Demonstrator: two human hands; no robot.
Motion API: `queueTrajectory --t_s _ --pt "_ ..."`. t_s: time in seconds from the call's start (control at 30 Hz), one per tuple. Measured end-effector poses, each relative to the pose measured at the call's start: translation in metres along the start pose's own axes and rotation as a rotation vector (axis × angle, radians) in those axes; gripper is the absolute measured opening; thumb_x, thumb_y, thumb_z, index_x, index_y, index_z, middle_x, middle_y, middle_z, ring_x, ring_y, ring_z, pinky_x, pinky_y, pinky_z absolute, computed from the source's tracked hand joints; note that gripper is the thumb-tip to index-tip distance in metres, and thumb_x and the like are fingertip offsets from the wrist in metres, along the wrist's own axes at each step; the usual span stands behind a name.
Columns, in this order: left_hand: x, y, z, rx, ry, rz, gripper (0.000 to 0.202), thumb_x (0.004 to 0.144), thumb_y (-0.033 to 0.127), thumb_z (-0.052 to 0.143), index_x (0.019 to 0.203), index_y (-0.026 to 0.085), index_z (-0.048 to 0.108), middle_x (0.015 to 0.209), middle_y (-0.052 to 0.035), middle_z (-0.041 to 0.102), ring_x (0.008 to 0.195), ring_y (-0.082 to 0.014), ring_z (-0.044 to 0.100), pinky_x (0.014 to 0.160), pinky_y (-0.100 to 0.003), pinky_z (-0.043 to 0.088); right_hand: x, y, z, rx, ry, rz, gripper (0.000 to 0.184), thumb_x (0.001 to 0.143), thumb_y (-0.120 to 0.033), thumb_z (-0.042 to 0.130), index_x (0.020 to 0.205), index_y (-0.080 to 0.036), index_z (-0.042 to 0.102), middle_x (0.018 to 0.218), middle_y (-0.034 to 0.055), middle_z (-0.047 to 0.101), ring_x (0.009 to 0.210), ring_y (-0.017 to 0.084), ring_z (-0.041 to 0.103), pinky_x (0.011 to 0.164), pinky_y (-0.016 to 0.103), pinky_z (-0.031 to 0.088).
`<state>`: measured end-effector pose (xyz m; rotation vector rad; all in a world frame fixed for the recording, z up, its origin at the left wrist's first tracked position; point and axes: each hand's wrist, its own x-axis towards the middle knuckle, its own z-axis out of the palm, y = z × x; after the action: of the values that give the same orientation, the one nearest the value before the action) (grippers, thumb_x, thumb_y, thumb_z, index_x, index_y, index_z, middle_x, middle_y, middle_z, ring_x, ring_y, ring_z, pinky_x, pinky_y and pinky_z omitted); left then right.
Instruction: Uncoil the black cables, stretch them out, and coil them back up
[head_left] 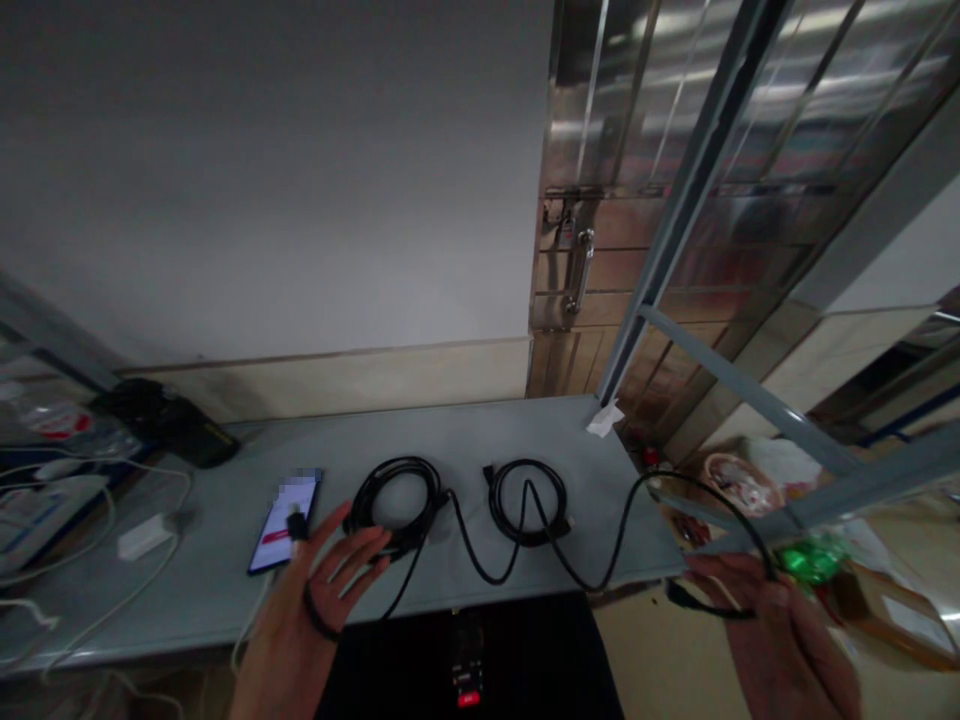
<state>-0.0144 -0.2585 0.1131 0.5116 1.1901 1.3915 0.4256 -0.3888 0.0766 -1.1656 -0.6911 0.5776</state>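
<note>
Two coils of black cable lie on a grey table (465,430): a left coil (397,500) and a right coil (527,500). My left hand (322,590) reaches over the near edge with fingers spread, its fingertips at the left coil, holding nothing. My right hand (757,610) is off the table's right end, closed on a loose black cable (637,500) that runs back in an arc to the right coil. A dark band circles my left wrist.
A lit phone (285,520) lies left of the coils. A white charger (146,535) with white cords and a black object (172,420) sit at the far left. Metal frame bars (750,395) and a shiny door stand to the right; clutter lies on the floor.
</note>
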Motion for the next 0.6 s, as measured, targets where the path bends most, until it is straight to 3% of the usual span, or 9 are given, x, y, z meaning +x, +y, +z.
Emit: queueTrajectory --t_s 0.1,0.23,0.37,0.47,0.6 --pt "-0.017 -0.023 0.022 0.055 -0.131 -0.089 0.084 0.091 0.073 0.081 0.157 0.024 0.066 0.132 -0.0185 0.085 0.135 -0.0423 0.076 0.118 -0.063 0.059 -0.015 0.013 0.020 0.010 -0.135 0.034 0.032 0.109 -0.055 0.069 0.119 -0.028 0.084 0.118 0.0132 0.087 0.112 0.034 0.085 0.100 0.050 0.071" --pt "-0.039 -0.058 0.054 0.092 -0.252 -0.216 0.084 0.085 0.070 0.089 0.153 0.024 0.071 0.140 -0.0193 0.082 0.139 -0.0422 0.074 0.126 -0.064 0.052 -0.044 0.031 0.055 -0.005 -0.386 0.109 0.039 0.112 -0.058 0.061 0.117 -0.027 0.085 0.117 0.0143 0.086 0.117 0.032 0.083 0.103 0.043 0.069" --pt "-0.050 -0.079 0.080 -0.003 -0.254 -0.283 0.075 0.078 0.065 0.098 0.140 0.026 0.081 0.139 -0.0170 0.083 0.133 -0.0415 0.077 0.116 -0.056 0.062 -0.075 0.043 0.089 -0.038 -0.526 0.195 0.048 0.114 -0.063 0.052 0.117 -0.027 0.083 0.112 0.0123 0.085 0.110 0.028 0.082 0.104 0.038 0.066" --pt "-0.060 -0.082 0.093 -0.076 -0.218 -0.310 0.070 0.072 0.062 0.103 0.128 0.022 0.086 0.123 -0.0172 0.086 0.119 -0.0394 0.082 0.100 -0.048 0.068 -0.087 0.052 0.104 -0.109 -0.646 0.127 0.043 0.115 -0.060 0.053 0.116 -0.027 0.081 0.101 0.0091 0.082 0.096 0.024 0.080 0.096 0.032 0.065" --pt "-0.074 -0.080 0.097 -0.089 -0.259 -0.332 0.069 0.078 0.064 0.099 0.131 0.021 0.084 0.103 -0.0111 0.082 0.090 -0.0278 0.080 0.075 -0.037 0.064 -0.086 0.053 0.121 -0.187 -0.769 0.025 0.042 0.116 -0.059 0.052 0.121 -0.027 0.078 0.100 0.0076 0.078 0.087 0.021 0.074 0.086 0.030 0.064"
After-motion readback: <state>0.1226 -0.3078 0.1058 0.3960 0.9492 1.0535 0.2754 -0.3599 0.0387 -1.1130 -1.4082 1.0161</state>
